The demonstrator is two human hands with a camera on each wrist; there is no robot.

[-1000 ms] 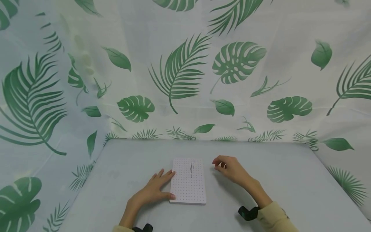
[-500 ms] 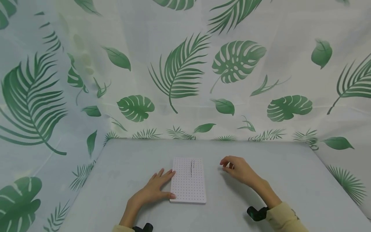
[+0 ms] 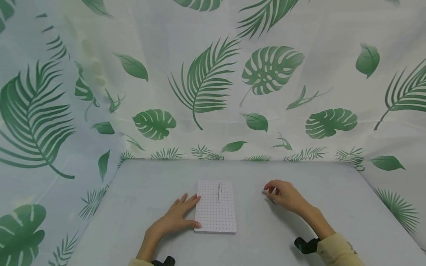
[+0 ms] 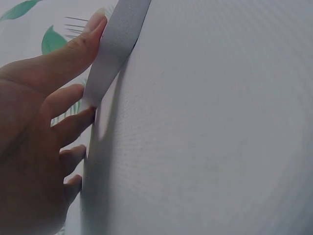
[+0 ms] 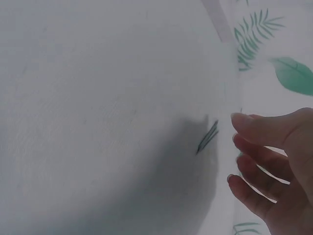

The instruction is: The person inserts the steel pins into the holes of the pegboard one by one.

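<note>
A white board (image 3: 215,218) covered in rows of small holes lies on the table. Several thin dark pins (image 3: 219,193) show near its far right part. My left hand (image 3: 176,217) has its fingers spread along the board's left side, thumb touching the near left corner; the left wrist view shows the thumb and fingertips against the edge. To the right of the board, my right hand (image 3: 284,195) hovers with loosely bent fingers. Close by its fingertips, small thin dark pieces (image 5: 207,137) lie on the table in the right wrist view, and nothing shows between thumb and fingers.
The pale grey table (image 3: 149,184) runs back to a white cloth (image 3: 213,144) printed with green leaves, which also stands at both sides. Dark wrist cameras (image 3: 305,245) sit on the wrists near the sleeves.
My right hand has moved right, away from the board, and the thin dark pieces now show by its fingertips. My left hand and the board have stayed in place.
</note>
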